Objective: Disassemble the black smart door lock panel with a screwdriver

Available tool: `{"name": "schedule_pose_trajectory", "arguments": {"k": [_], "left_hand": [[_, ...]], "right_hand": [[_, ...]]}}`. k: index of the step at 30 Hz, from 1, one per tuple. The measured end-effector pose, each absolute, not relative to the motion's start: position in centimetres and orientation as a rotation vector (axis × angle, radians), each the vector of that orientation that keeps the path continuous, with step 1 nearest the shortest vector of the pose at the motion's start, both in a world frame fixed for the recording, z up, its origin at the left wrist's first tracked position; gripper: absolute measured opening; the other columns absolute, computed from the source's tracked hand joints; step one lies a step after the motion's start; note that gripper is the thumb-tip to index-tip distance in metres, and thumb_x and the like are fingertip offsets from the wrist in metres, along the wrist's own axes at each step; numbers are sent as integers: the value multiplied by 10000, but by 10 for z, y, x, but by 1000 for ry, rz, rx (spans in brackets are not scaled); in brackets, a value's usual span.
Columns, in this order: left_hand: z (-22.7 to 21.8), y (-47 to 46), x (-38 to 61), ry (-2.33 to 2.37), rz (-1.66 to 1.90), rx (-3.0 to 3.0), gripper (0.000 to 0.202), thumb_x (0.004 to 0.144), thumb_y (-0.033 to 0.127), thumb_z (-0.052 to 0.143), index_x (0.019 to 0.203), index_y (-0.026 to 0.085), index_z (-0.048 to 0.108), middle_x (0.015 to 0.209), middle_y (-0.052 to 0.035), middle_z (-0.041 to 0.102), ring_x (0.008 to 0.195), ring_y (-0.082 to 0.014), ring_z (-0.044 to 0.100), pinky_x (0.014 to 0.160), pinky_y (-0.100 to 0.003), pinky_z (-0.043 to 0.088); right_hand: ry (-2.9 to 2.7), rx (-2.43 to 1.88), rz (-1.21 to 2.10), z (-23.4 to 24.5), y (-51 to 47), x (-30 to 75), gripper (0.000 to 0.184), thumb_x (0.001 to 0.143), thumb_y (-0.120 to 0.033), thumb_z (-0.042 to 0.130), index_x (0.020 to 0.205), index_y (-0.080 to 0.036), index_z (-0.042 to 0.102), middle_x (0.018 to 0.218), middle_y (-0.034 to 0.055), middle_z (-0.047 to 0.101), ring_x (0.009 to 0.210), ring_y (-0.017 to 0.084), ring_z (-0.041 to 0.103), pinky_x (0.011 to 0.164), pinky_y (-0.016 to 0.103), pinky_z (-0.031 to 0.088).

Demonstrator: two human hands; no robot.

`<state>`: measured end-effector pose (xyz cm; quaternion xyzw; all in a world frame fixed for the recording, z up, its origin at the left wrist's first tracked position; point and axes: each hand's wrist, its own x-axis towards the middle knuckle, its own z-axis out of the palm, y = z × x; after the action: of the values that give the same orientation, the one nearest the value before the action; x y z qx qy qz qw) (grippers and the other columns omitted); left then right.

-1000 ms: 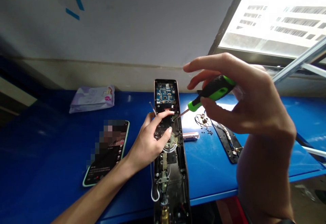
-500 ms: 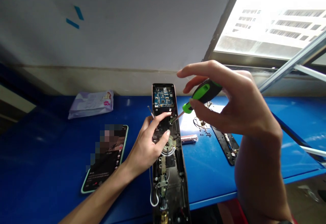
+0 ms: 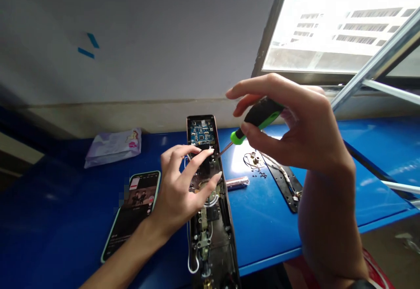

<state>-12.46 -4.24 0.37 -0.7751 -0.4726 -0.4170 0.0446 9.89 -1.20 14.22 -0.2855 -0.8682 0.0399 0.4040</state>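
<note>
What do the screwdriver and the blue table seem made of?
Screwdriver: green-and-black handle looks like matt moulded plastic or rubber; the thin shaft, bare metal. Table: glossy blue, mirroring window light, so likely painted metal or laminate.

Head-worn view, forward and down, close over blue bench beside window.

A long open case lies in the middle of the tabletop. The left hand rests on it, and the right hand holds a screwdriver above it. A phone lies to its left. A small tube, screws and a flat plate lie to its right.
</note>
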Motion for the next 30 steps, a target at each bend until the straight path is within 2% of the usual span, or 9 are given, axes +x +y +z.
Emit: {"name": "schedule_pose_trajectory", "arguments": {"k": [2,4,8,11,14,17,23,28,30], "left_hand": [[11,-33,-122,-1342,-1183,-2508,352,954,364,705,1288,256,683,1236,-113,647,1206,-326,568,1056,-531,528],[19,-21,-117,-1256,-1127,-2628,256,1011,328,621,1218,212,718,1165,-113,701,1110,-285,628,976,-470,569],[36,6,-104,-1127,-961,-2914,287,1061,257,480,1130,164,743,972,-97,750,880,-215,707,830,-375,594],[47,25,-86,-983,-617,-3060,259,1021,197,515,960,161,764,904,-90,746,799,-213,707,724,-343,557],[50,43,-62,-822,-260,-3127,263,934,72,551,759,168,721,779,-57,700,661,-180,644,611,-300,461],[42,57,-36,-736,-14,-3146,280,856,17,566,651,179,666,711,-46,673,624,-176,608,598,-296,416],[24,66,-5,-671,63,-3178,257,742,-25,575,639,202,637,655,-20,655,554,-186,557,539,-309,368],[17,67,-1,-680,38,-3216,241,775,-9,576,723,212,657,707,-8,681,552,-177,553,528,-305,360],[17,67,-2,-700,49,-3217,242,773,-11,574,697,206,651,686,-10,674,535,-173,545,539,-306,370]], "right_hand": [[-2153,-700,106,145,-15,104,395,817,-107,680,1159,-303,686,1041,-6,778,905,214,755,807,370,633],[-2103,-681,111,148,-17,110,398,828,-100,678,1158,-322,686,1128,-13,769,922,213,755,785,374,640],[-2037,-713,57,151,-21,128,409,830,-91,696,1167,-325,693,1206,-12,740,958,207,755,807,366,649],[-2034,-836,-26,154,-24,147,416,831,-107,710,1190,-316,694,1132,6,753,966,211,751,812,361,650],[-2066,-948,-39,158,-24,166,383,830,-155,729,1186,-295,702,958,17,778,854,217,751,761,380,650],[-2149,-1032,-14,159,-21,181,355,830,-221,737,1177,-292,709,924,20,801,801,228,756,706,392,645],[-2174,-1089,91,156,-17,190,357,814,-257,721,1157,-354,737,888,-19,799,727,222,752,647,383,665],[-2199,-1107,134,156,-16,193,382,807,-256,719,1172,-368,741,955,-10,806,753,244,759,654,400,683],[-2205,-1107,139,155,-16,194,374,816,-261,719,1178,-353,741,973,-4,808,766,242,762,667,394,688]]}}
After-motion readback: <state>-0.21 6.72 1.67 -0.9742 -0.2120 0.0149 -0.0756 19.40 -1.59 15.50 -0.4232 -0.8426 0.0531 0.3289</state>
